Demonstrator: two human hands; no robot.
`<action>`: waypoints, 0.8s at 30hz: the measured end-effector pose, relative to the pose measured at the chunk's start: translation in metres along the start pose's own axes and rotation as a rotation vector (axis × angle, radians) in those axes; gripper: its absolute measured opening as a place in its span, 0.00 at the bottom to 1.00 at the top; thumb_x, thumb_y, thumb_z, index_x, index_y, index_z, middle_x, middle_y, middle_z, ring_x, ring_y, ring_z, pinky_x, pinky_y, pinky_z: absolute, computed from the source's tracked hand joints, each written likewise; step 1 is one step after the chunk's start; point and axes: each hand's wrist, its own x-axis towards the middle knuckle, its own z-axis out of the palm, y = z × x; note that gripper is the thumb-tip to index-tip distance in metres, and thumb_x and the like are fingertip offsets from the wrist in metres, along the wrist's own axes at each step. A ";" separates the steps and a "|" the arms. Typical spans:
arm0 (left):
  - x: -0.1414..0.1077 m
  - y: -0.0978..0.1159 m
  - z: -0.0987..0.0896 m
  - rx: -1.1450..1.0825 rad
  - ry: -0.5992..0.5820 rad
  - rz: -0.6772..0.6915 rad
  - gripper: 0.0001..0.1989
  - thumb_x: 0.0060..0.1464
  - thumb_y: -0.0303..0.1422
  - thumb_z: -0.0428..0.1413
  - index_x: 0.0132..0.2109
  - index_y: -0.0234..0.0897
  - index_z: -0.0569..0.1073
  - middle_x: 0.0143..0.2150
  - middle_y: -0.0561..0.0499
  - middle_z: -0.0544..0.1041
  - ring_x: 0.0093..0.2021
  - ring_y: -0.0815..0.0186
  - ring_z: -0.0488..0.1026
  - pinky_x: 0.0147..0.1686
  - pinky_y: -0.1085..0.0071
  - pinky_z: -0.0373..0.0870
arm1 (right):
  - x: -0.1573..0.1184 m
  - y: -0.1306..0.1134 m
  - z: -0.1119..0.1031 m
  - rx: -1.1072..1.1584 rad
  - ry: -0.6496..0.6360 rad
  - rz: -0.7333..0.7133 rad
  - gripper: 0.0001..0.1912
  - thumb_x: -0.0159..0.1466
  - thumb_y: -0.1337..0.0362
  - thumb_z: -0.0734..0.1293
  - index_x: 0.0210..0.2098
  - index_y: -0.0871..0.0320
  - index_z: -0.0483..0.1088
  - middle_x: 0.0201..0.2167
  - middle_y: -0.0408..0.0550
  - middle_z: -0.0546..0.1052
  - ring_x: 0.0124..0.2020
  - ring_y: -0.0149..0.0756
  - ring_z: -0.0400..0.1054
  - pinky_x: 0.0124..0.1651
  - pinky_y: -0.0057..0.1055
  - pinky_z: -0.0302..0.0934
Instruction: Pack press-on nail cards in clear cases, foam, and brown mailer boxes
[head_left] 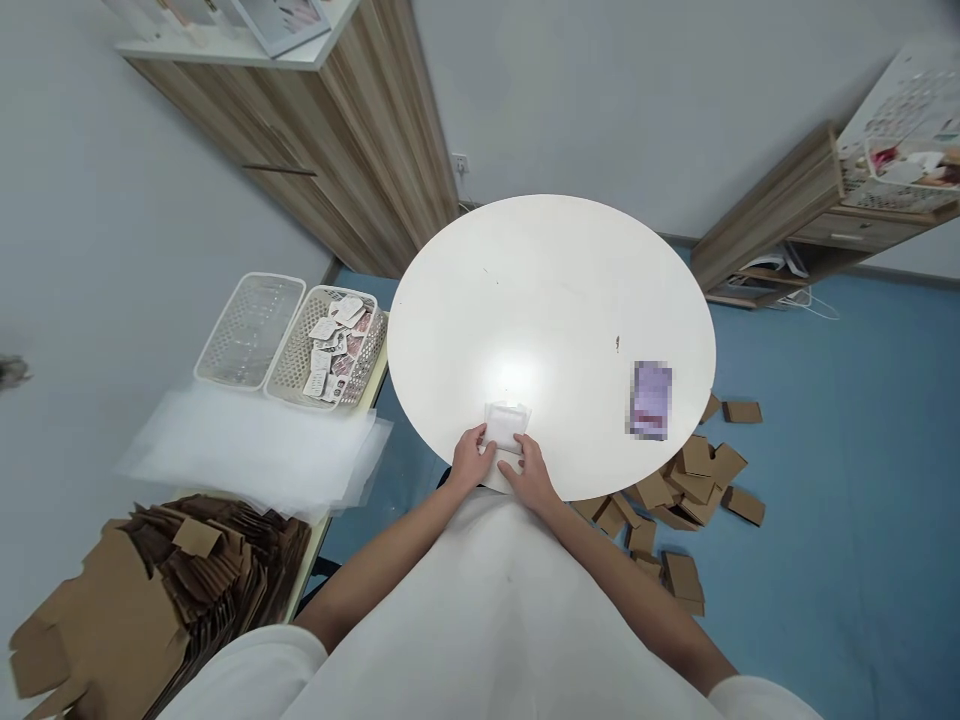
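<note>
At the near edge of the white oval table (pixel 551 290), a small flat packet wrapped in thin, translucent white sheet (pixel 506 424) lies in front of my body. My left hand (pixel 470 460) grips its left side, fingers curled at the edge and thumb at the lower corner. On the opposite side, my right hand (pixel 533 476) has its fingertips on the packet's right edge, with the thumb bent in below. The wrapping's far end sticks out loosely beyond the packet. What is inside the wrap cannot be made out.
Left of the table are translucent white sheets (pixel 255 445), a white basket of small printed packets (pixel 289 375), another basket (pixel 206 350) and stacked flat brown cardboard (pixel 127 610). A blurred purple item (pixel 651 400) lies at right. Small brown boxes (pixel 682 575) cover the floor.
</note>
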 end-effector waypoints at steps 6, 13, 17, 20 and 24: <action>0.019 -0.008 -0.021 -0.087 0.050 -0.027 0.23 0.50 0.32 0.50 0.54 0.37 0.59 0.50 0.44 0.68 0.49 0.61 0.66 0.47 0.62 0.64 | 0.033 -0.016 0.017 -0.037 -0.042 -0.026 0.34 0.55 0.57 0.61 0.58 0.53 0.45 0.59 0.53 0.52 0.59 0.44 0.47 0.54 0.45 0.54; 0.065 -0.040 -0.084 -0.136 0.106 -0.028 0.27 0.47 0.29 0.50 0.56 0.37 0.56 0.56 0.44 0.63 0.55 0.59 0.61 0.52 0.60 0.60 | 0.100 -0.063 0.063 -0.025 -0.126 -0.048 0.40 0.55 0.57 0.61 0.61 0.51 0.36 0.61 0.50 0.48 0.60 0.43 0.46 0.56 0.44 0.51; 0.097 -0.058 -0.123 -0.087 0.109 0.022 0.30 0.45 0.27 0.50 0.57 0.36 0.56 0.57 0.45 0.61 0.56 0.58 0.58 0.54 0.60 0.58 | 0.137 -0.089 0.092 -0.062 -0.144 -0.053 0.43 0.55 0.57 0.62 0.62 0.53 0.33 0.63 0.51 0.44 0.61 0.45 0.42 0.57 0.46 0.48; 0.120 -0.064 -0.147 -0.053 0.104 0.060 0.31 0.44 0.26 0.50 0.58 0.37 0.56 0.57 0.46 0.61 0.57 0.57 0.57 0.54 0.60 0.58 | 0.161 -0.105 0.107 -0.085 -0.137 -0.047 0.44 0.54 0.58 0.62 0.62 0.53 0.31 0.63 0.50 0.43 0.61 0.46 0.41 0.58 0.48 0.46; 0.150 -0.064 -0.168 -0.024 0.093 0.109 0.32 0.43 0.25 0.50 0.58 0.36 0.56 0.57 0.47 0.61 0.57 0.57 0.57 0.55 0.60 0.56 | 0.191 -0.121 0.115 -0.094 -0.114 -0.037 0.44 0.53 0.60 0.62 0.62 0.53 0.31 0.63 0.48 0.44 0.61 0.46 0.41 0.58 0.49 0.46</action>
